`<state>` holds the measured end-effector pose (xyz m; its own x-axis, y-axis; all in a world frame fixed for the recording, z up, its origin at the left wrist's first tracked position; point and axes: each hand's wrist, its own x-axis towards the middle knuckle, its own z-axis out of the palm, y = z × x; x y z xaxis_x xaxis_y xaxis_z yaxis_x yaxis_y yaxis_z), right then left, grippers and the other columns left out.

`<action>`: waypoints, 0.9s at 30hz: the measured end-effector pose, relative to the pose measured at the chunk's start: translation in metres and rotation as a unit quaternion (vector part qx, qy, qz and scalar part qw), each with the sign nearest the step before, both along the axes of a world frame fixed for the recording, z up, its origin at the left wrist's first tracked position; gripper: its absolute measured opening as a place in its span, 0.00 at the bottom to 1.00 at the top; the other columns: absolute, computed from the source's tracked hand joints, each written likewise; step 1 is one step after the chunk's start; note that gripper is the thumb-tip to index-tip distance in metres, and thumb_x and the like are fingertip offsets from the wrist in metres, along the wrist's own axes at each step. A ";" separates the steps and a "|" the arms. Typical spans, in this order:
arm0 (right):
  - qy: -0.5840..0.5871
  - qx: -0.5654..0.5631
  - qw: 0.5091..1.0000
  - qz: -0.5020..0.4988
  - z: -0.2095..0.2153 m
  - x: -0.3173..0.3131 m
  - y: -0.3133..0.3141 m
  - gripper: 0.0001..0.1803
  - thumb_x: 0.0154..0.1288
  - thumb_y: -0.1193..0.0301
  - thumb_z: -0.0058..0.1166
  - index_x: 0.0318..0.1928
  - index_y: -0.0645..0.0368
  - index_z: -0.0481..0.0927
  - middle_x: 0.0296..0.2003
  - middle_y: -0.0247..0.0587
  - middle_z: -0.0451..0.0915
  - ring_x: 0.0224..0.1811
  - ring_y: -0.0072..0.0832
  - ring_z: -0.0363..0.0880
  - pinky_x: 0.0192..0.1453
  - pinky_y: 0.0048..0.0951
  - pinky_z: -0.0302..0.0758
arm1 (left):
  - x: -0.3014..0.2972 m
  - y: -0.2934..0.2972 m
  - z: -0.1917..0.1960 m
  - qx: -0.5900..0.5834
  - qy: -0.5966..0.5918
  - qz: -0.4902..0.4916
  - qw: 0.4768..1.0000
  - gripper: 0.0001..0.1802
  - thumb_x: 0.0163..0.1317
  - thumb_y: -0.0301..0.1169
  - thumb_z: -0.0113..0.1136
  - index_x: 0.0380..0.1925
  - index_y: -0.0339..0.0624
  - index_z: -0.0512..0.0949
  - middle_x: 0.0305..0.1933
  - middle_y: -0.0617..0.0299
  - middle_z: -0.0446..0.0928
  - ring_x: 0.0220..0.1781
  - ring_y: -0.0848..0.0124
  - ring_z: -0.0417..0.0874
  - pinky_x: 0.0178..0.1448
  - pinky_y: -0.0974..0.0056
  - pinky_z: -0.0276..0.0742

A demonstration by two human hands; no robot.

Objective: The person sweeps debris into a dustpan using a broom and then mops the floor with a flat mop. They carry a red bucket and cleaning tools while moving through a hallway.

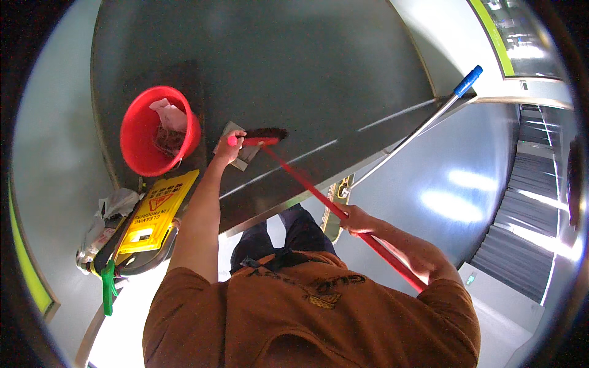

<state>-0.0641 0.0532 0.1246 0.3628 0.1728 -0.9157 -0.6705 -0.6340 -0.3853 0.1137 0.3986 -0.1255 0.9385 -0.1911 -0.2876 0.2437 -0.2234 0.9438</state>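
Note:
My left hand (228, 149) reaches forward and is shut on the pink handle of a grey dustpan (238, 157), which rests on the dark floor mat (294, 67). My right hand (356, 219) grips the red pole of a broom (307, 187) about halfway up. The pole runs diagonally from my right side to the broom's dark bristle head (267, 133), which lies right against the dustpan. A red bucket (136, 142) with crumpled cloth or paper inside stands just left of the dustpan.
A folded yellow caution sign (156, 211) lies below the bucket on a cart edge, with a white bag (113, 205) and a green clip (108, 285) beside it. A metal pole with a blue grip (429, 122) leans at right. An escalator (527, 202) runs along the far right.

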 end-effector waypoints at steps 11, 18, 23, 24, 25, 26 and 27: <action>-0.077 -0.079 0.991 -0.072 0.046 0.050 -0.055 0.37 0.53 0.79 0.46 0.65 0.45 0.57 0.16 0.31 0.68 0.10 0.18 0.64 0.12 0.22 0.62 | -0.003 0.010 -0.012 0.019 0.018 -0.009 1.000 0.10 0.57 0.25 0.53 0.40 0.45 0.75 0.35 0.66 0.76 0.28 0.77 0.74 0.35 0.70 0.72; -0.160 -0.112 0.956 -0.217 -0.067 0.193 -0.121 0.14 0.52 0.79 0.48 0.41 0.53 0.70 0.15 0.30 0.67 0.11 0.23 0.66 0.10 0.27 0.62 | -0.002 0.008 0.004 0.065 0.022 -0.014 0.998 0.10 0.57 0.26 0.55 0.40 0.46 0.75 0.33 0.67 0.76 0.29 0.77 0.74 0.36 0.70 0.72; -0.196 -0.255 0.943 -0.082 -0.156 0.209 -0.149 0.16 0.49 0.77 0.51 0.42 0.59 0.69 0.14 0.34 0.67 0.09 0.29 0.67 0.10 0.32 0.63 | 0.003 -0.004 0.018 0.063 0.020 -0.026 0.997 0.09 0.58 0.27 0.54 0.40 0.45 0.75 0.33 0.67 0.77 0.29 0.77 0.75 0.37 0.70 0.72; -0.196 -0.249 0.949 -0.010 -0.155 0.202 -0.138 0.16 0.49 0.77 0.51 0.41 0.60 0.69 0.14 0.35 0.68 0.10 0.31 0.69 0.11 0.33 0.64 | 0.002 0.000 0.005 0.061 0.015 -0.015 0.998 0.09 0.58 0.27 0.54 0.40 0.45 0.75 0.34 0.67 0.77 0.29 0.77 0.75 0.37 0.70 0.72; -0.195 -0.244 0.948 0.060 -0.150 0.183 -0.130 0.16 0.48 0.76 0.51 0.41 0.60 0.70 0.15 0.35 0.68 0.11 0.32 0.70 0.12 0.34 0.65 | 0.001 0.002 -0.005 0.057 0.008 -0.008 0.998 0.09 0.59 0.28 0.54 0.40 0.45 0.75 0.34 0.67 0.77 0.30 0.77 0.75 0.37 0.70 0.72; -0.272 -0.250 0.887 0.277 -0.163 0.145 -0.149 0.20 0.50 0.74 0.53 0.46 0.58 0.69 0.25 0.44 0.72 0.22 0.36 0.73 0.22 0.38 0.69 | 0.004 -0.003 -0.008 0.057 0.007 -0.022 0.998 0.09 0.59 0.28 0.53 0.40 0.45 0.75 0.34 0.68 0.77 0.29 0.77 0.74 0.37 0.70 0.72; -0.210 -0.210 0.933 0.203 -0.151 0.121 -0.134 0.24 0.51 0.73 0.52 0.51 0.57 0.66 0.29 0.48 0.74 0.28 0.40 0.75 0.29 0.42 0.72 | 0.004 0.000 -0.013 0.066 0.008 -0.019 0.998 0.09 0.59 0.28 0.53 0.41 0.45 0.75 0.34 0.68 0.77 0.29 0.77 0.74 0.36 0.70 0.72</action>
